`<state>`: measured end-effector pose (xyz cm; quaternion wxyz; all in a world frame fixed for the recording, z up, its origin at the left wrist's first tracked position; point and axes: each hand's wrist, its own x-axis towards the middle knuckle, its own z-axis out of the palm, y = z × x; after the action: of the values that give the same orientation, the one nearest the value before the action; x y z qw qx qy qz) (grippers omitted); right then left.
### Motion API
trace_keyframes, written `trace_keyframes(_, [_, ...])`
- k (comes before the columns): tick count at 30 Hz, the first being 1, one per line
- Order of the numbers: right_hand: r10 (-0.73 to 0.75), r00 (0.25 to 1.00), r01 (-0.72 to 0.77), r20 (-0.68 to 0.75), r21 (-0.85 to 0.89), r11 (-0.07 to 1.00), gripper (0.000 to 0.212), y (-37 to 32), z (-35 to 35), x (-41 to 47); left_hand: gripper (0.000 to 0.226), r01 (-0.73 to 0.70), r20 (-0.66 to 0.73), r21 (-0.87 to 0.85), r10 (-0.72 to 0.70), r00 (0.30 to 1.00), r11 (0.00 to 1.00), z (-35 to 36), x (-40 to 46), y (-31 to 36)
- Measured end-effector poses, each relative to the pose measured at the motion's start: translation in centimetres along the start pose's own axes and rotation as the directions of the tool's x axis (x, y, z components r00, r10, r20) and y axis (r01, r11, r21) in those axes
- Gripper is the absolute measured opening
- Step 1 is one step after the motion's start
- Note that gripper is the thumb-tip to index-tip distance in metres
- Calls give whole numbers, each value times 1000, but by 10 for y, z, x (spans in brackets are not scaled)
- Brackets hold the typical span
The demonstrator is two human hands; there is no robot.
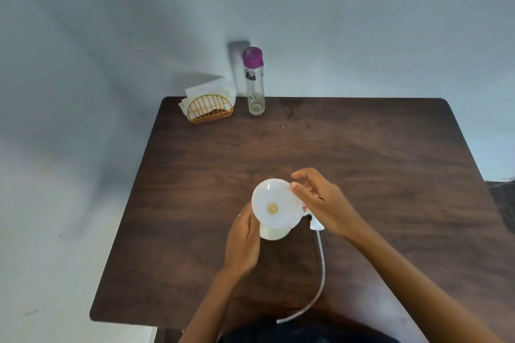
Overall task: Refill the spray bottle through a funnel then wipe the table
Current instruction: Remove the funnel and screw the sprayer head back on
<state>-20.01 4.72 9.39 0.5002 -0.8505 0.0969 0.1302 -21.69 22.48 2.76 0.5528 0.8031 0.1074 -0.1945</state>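
Two hands steady things at frame centre: left hand (242,242) grasps the spray bottle (273,231), right hand (320,200) pinches the seated funnel (274,203); pouring and wiping remain.

No words or numbers can be read. The clear bottle (254,83) with the purple cap carries a dark printed mark on its side, too blurred to make out.

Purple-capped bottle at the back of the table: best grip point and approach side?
Grip the clear bottle mid-body, below the purple cap, coming from its right. It stands upright, a slim cylinder, and the napkin holder sits close on its left with the wall behind.
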Motion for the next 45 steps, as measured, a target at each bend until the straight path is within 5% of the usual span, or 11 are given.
trace_keyframes(4, [1, 997, -3, 76, 22, 1000, 16, -3, 3, -7, 31, -130, 68, 152, 121, 990, 980, 4, -8, -9])
trace_keyframes(10, [4, 998, -22, 58, 306, 952, 18, -14, -3, -17, 50, -127, 95, 253, 106, 990, 959, 4, -3, -16])
trace_keyframes(18, [97, 987, -133, 129, 318, 939, 19, -17, -7, -15, 52, -112, 82, 236, 95, 992, 965, 5, -2, -17])
trace_keyframes(45, [97, 989, -127, 115, 299, 946, 20, -31, -19, -23, 50, -77, 69, 294, 59, 996, 953, 1, 0, -16])
